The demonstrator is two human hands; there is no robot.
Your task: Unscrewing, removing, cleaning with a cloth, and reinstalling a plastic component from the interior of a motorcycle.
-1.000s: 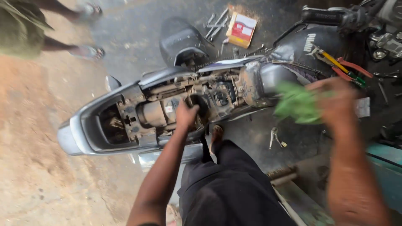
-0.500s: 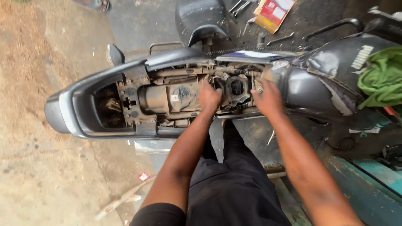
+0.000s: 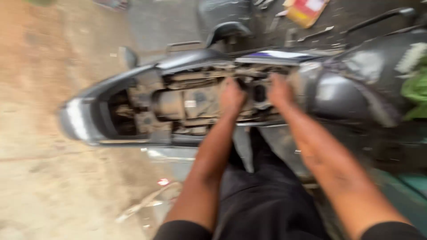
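A grey scooter (image 3: 133, 80) lies across the view with its seat off and the dusty inner frame and engine bay (image 3: 195, 104) exposed. My left hand (image 3: 231, 95) reaches into the middle of the open bay, fingers bent onto a dark part. My right hand (image 3: 278, 91) rests just to the right of it on the same area, near the grey body panel (image 3: 338, 95). The picture is blurred, so whether either hand grips anything is unclear. A green cloth (image 3: 416, 91) lies on the scooter at the far right.
A red and yellow box (image 3: 307, 10) and loose tools lie on the dark floor beyond the scooter. A detached dark seat part (image 3: 227, 20) stands behind it. Sandy ground spreads to the left. A teal edge (image 3: 411, 191) shows at lower right.
My right hand put the green cloth on the scooter and moved left into the open bay beside my left hand. The view has shifted and blurred.
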